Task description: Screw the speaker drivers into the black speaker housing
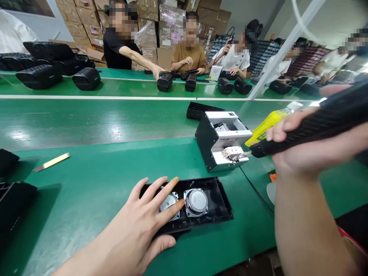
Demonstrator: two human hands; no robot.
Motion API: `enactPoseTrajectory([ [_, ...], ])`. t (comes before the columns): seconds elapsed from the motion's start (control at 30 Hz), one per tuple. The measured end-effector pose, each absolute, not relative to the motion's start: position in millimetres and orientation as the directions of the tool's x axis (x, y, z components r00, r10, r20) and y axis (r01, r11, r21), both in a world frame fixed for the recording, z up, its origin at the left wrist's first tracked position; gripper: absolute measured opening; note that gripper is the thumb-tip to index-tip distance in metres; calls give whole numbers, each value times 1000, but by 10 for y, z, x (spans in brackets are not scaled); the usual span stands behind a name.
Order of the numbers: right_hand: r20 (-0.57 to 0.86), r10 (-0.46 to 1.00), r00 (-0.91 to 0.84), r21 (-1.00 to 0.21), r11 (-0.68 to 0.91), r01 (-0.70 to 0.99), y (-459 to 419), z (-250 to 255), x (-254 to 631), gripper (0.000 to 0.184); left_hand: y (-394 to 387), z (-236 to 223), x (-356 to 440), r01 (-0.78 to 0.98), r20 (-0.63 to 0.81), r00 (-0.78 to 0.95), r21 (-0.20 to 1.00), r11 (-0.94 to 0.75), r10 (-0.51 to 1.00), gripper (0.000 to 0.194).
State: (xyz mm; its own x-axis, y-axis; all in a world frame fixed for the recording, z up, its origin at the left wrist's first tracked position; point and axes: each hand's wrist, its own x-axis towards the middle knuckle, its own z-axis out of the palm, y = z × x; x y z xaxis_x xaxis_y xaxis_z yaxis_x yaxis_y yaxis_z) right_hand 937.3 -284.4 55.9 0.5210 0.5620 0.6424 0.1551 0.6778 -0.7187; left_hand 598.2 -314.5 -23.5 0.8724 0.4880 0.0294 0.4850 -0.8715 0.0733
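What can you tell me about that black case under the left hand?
The black case is a shallow, roughly rectangular shell, apparently plastic, with a raised rim and its open side up. Two round, silvery parts that look like loudspeakers sit side by side inside. It rests on the green tabletop, its long sides running roughly across the view. The left hand is spread over its left end, hiding much of that end and some of the left silvery part.

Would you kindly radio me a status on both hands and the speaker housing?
Left hand spread over speaker housing, partly covering one of two speaker drivers. Right hand gripping black power screwdriver, bit at screw feeder. Other driver's face clear.
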Motion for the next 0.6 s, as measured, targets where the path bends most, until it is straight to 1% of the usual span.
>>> enactPoseTrajectory([
  [0.07, 721, 456, 522, -640, 727, 249, -2679, 509, 9308, 67, -3130, -261, 5933, 474, 69, 877, 42, -879, 476, 70],
  [0.1, 722, 443, 531, -637, 725, 262, -2624, 475, 9278, 71, -3120, -266, 5914, 470, 81, 879, 32, -882, 471, 69],
  [0.2, 698, 436, 568, -660, 700, 273, -2559, 391, 9244, 75, -3084, -254, 5878, 455, 97, 884, 36, -890, 457, 63],
  [0.37, 717, 448, 533, -655, 694, 298, -2608, 345, 9309, 81, -3041, -208, 5842, 423, 149, 888, 102, -900, 435, 53],
  [0.43, 721, 455, 522, -654, 695, 299, -2664, 343, 9310, 83, -3032, -197, 5827, 422, 150, 886, 136, -896, 439, 54],
  [0.5, 749, 445, 491, -628, 713, 312, -2756, 359, 9276, 83, -3022, -190, 5811, 423, 128, 886, 173, -890, 446, 58],
  [0.53, 756, 440, 484, -617, 726, 304, -2817, 376, 9253, 82, -3016, -190, 5804, 425, 112, 886, 189, -885, 450, 60],
  [0.57, 724, 449, 523, -633, 735, 245, -2886, 398, 9233, 82, -3009, -191, 5798, 427, 97, 887, 204, -881, 452, 62],
  [0.6, 638, 487, 596, -674, 727, 128, -2957, 422, 9224, 83, -3001, -195, 5794, 432, 83, 885, 220, -875, 458, 64],
])
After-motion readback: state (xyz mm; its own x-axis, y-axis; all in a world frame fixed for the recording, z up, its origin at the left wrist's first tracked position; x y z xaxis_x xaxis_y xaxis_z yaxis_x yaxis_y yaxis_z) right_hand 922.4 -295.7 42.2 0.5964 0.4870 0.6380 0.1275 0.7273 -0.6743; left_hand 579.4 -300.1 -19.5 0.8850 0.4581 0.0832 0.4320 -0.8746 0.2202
